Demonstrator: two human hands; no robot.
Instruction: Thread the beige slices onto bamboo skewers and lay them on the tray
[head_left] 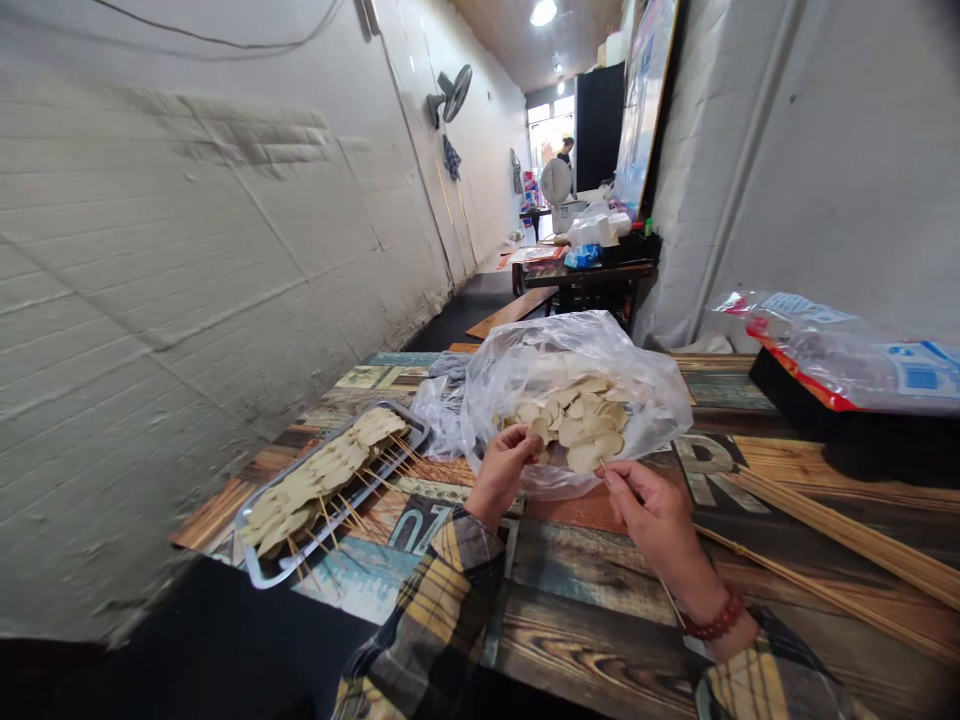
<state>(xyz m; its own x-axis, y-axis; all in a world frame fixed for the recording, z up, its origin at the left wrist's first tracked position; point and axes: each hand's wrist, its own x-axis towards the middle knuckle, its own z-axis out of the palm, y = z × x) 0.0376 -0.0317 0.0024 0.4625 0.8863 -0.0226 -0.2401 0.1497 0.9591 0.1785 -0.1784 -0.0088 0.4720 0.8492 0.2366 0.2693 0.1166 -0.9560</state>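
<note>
My left hand point(501, 472) pinches a thin pale round slice point(538, 430), which looks like potato, at the mouth of a clear plastic bag point(664, 385). My right hand point(651, 515) is closed on a thin bamboo skewer point(670, 600) that runs back under the palm. At the skewer's tip sits a pale slice point(596, 450), just in front of the bag. Many loose slices point(585, 405) lie inside the bag, partly behind my fingers. On the left, a clear tray point(262, 578) holds rows of skewered slices point(322, 475), their sticks pointing right.
Bare bamboo skewers point(847, 525) lie in a bundle at the right of the patterned wooden table point(585, 600). Behind them stands a black container point(795, 390) with plastic packaging on top. A wall point(187, 300) runs along the left. Far back, a person point(565, 150) stands near a doorway.
</note>
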